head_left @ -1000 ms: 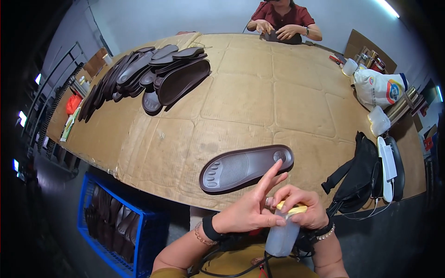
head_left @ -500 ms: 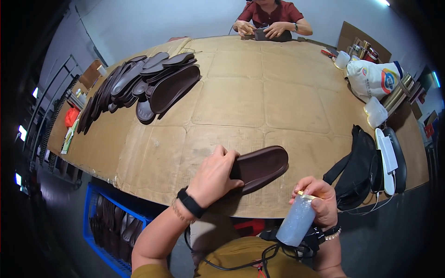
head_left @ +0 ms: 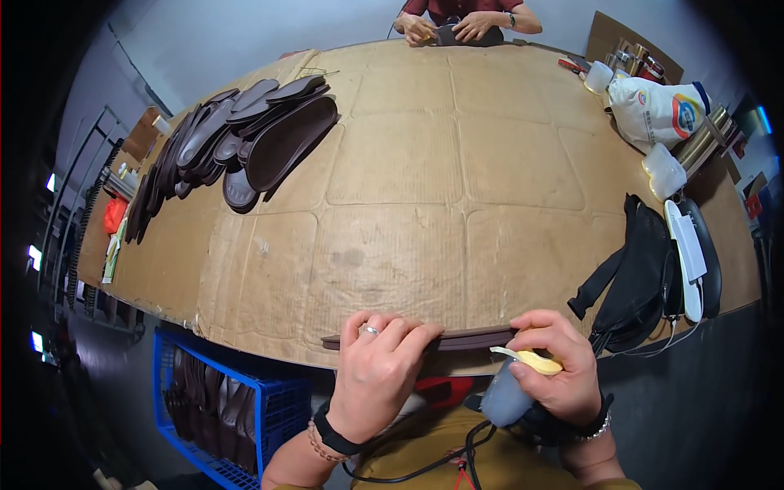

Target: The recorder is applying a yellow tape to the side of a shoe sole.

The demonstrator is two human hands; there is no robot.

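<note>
Near the table's front edge, my left hand is closed on a dark brown shoe sole, which is tipped up so its long rim faces me. My right hand is closed, thumb against fingers, on a yellow piece with a pale narrow tip. The tip points toward the sole, with a small gap between them. Directly under the yellow piece hangs a translucent bluish cylinder, partly hidden by that hand. Whether the two are joined, I cannot tell.
A pile of brown soles lies at the back left. On the right are a black bag, a white power strip and a white plastic sack. A blue crate of soles stands below left. Across the table, a co-worker's hands handle a dark piece.
My left hand has drawn the sole toward me and turned it from lying open to standing on edge. The right hand has rolled over, and the cylinder now sits lower and more hidden.
</note>
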